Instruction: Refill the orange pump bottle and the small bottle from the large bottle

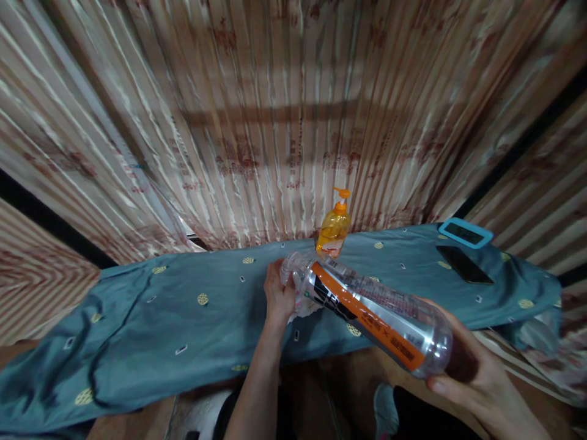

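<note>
Here the clear bottle [371, 311] lay slanted from ten to four o'clock, left hand [278, 297] clamped around its neck, right hand [468, 360] cupping its base.

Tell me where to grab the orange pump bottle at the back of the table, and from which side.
Grip the orange pump bottle around its wide body, below the pump head, probably coming from the front. It stands upright by the curtain, and the clear bottle held in both hands lies just in front, so reach over it.
</note>
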`<state>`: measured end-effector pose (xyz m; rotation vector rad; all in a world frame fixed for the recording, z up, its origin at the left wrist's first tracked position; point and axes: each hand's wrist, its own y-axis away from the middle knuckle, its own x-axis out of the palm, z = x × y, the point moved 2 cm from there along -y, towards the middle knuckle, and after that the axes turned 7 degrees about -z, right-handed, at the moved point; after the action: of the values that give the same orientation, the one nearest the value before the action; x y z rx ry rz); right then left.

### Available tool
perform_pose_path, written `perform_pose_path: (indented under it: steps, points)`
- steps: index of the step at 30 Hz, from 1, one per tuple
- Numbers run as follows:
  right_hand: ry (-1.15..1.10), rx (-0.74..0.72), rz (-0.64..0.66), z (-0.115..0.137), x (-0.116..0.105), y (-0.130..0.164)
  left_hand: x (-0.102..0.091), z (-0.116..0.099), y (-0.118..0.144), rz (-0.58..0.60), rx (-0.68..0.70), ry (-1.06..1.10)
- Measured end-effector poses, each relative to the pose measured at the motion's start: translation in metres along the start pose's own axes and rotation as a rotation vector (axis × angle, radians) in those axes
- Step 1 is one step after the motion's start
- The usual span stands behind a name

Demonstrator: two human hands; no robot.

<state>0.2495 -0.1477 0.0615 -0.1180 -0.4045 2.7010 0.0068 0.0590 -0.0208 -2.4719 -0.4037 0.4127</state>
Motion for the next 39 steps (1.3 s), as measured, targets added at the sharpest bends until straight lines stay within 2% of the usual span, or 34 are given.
perform_pose_path:
  steps: [13, 39]
  points:
    - [0.037, 0.016, 0.027, -0.0009, -0.0028, 0.0016, 0.0013, -0.0003, 0.0002, -0.032, 0.009, 0.006]
    - [0.061, -0.012, 0.026, -0.0008, -0.0032, 0.0014, 0.0004, -0.0041, -0.0001, -0.017, -0.029, 0.01]
